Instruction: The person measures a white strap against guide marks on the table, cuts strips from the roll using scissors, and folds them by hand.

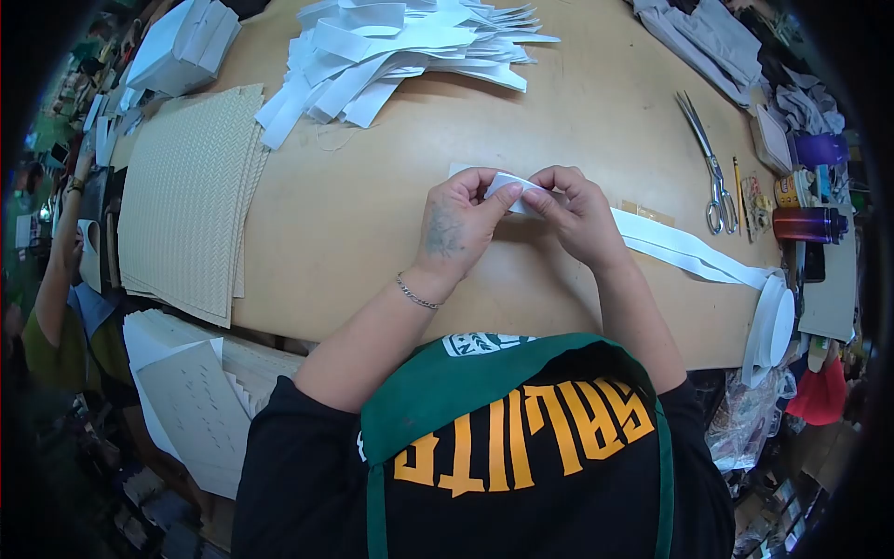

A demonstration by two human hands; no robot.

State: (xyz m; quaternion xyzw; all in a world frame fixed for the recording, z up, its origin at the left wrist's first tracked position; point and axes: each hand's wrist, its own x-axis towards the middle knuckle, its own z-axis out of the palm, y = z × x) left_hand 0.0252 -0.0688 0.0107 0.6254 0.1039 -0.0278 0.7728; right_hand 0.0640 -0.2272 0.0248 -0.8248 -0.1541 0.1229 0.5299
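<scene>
My left hand (461,222) and my right hand (579,216) meet over the middle of the table. Both are closed, thumbs and fingers pinching a white strip (510,183) that looks folded between them. Part of it is hidden by my fingers. Just right of my right hand, long white bands (684,247) stretch across the table to a white roll (774,321) at the right edge. Whether the strip I hold joins those bands cannot be made out. A heap of cut white strips (400,51) lies at the far side, beyond my hands.
Stacked woven-texture cream sheets (186,200) cover the table's left side, with a white box (182,47) behind. Scissors (710,168), a pencil (740,194) and a purple tumbler (808,224) are at the right. Grey cloth (708,42) lies far right. Another person's arm (60,252) shows at far left.
</scene>
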